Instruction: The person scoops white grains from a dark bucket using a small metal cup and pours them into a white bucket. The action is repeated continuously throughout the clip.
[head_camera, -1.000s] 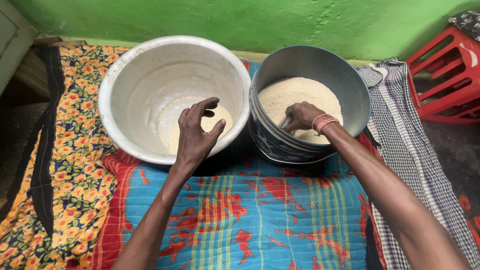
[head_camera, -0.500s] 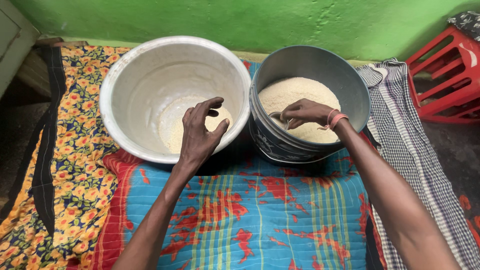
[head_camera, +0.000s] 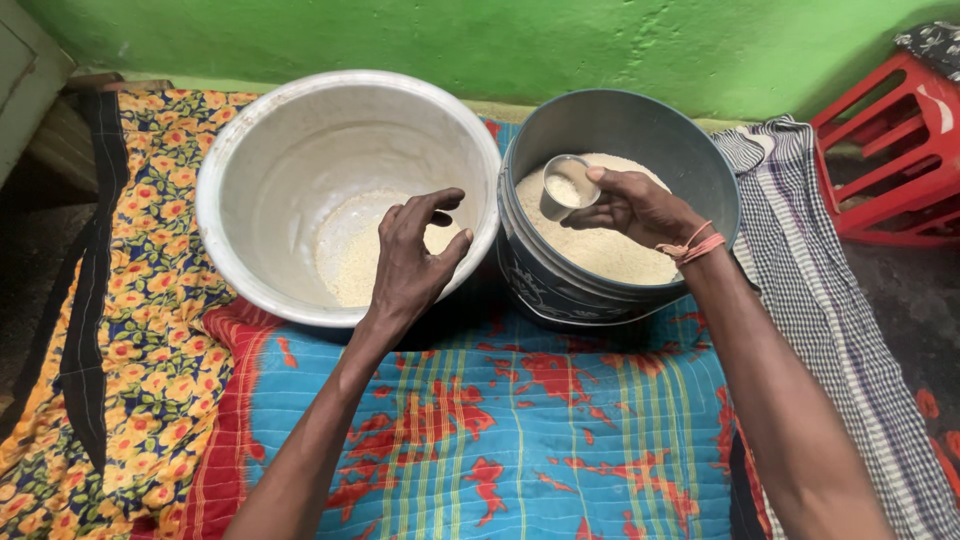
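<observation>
My right hand (head_camera: 632, 205) holds a small steel cup (head_camera: 563, 187) part-filled with white grain, lifted above the grain in a dark bucket (head_camera: 690, 160). The bucket is about half full of the pale grain (head_camera: 610, 250). To its left stands a large white metal bowl (head_camera: 250, 150) with a small heap of the same grain (head_camera: 350, 260) at its bottom. My left hand (head_camera: 413, 262) hovers over the bowl's near rim, fingers curled and apart, holding nothing.
Both vessels rest on a blue and red patterned cloth (head_camera: 500, 420) beside a yellow floral cloth (head_camera: 140, 330). A checked cloth (head_camera: 820, 290) lies to the right. A red plastic stool (head_camera: 890, 150) stands at far right. A green wall (head_camera: 500, 40) runs behind.
My right hand has come up out of the bucket's grain with the steel cup, which now carries grain. My left hand has shifted slightly right over the bowl's rim.
</observation>
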